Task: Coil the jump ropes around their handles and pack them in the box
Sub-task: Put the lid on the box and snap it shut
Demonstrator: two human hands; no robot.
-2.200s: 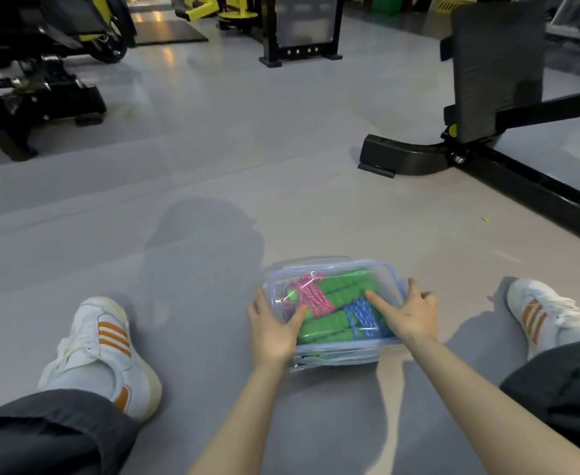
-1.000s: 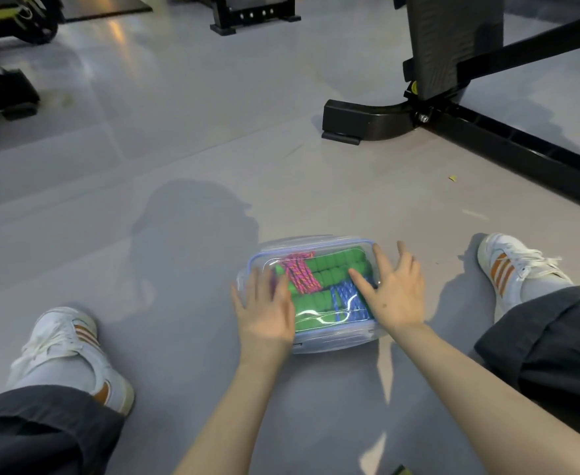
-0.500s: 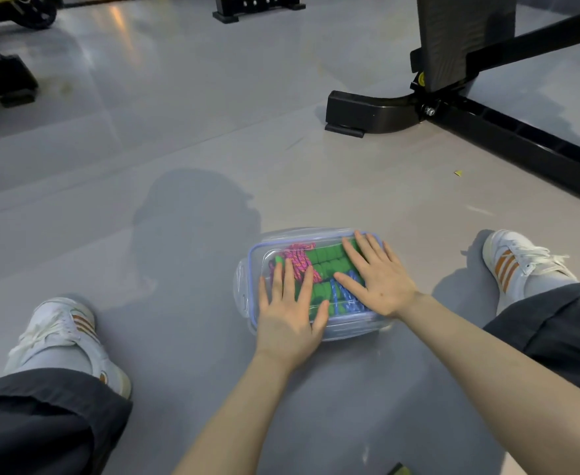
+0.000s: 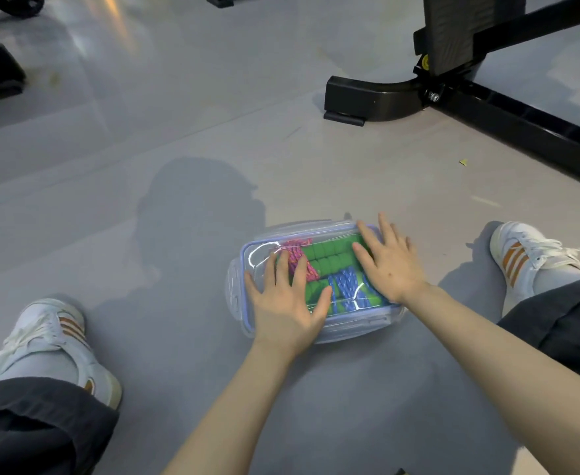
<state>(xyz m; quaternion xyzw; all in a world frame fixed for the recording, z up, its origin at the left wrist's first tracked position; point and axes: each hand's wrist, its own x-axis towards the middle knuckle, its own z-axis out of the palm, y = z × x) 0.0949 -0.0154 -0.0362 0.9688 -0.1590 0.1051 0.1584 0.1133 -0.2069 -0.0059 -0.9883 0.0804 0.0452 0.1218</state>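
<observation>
Both the left hand (image 4: pixel 286 301) and the right hand (image 4: pixel 389 264) press flat, fingers spread, on the clear lid (image 4: pixel 264 250) of the box (image 4: pixel 357 325) on the floor (image 4: pixel 144 132), jump ropes (image 4: pixel 329 257) packed inside.

The clear rectangular plastic box (image 4: pixel 357 329) under both palms has a pale-blue rim. Through its lid show bright green ribbed foam handles (image 4: pixel 329 257), a pink rope (image 4: pixel 297 246) flecked purple at the fingertips of the left hand (image 4: pixel 286 303), and a blue rope (image 4: pixel 345 284) flecked white beside the right hand (image 4: pixel 391 267). The white lace-up trainers (image 4: pixel 521 255) carry orange stripes. The trouser legs (image 4: pixel 572 317) are dark grey, the floor (image 4: pixel 144 132) pale grey, the steel gym frame (image 4: pixel 487 108) black.
</observation>
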